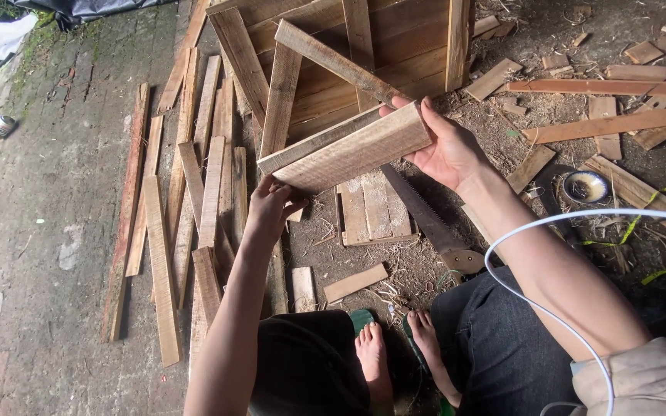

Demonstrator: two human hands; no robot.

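Hands gripping two short wooden boards point(348, 150) held together above the ground: left hand point(270, 206) clasps the lower-left end, right hand point(442, 146) clasps the upper-right end. Beneath lie a handsaw point(425, 219) and a small slatted panel point(374, 208); a wooden frame point(333, 54) stands beyond, loose planks point(186, 208) at left.

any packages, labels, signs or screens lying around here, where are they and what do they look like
Small can: on the paving at far left, away from the boards; a short cylinder lying tilted, with a white and green wrap whose print is too small to tell.
Round tin: on the ground right of the right hand, among wood offcuts; shallow, open, blue rim, pale inside.
No signs or screens show.
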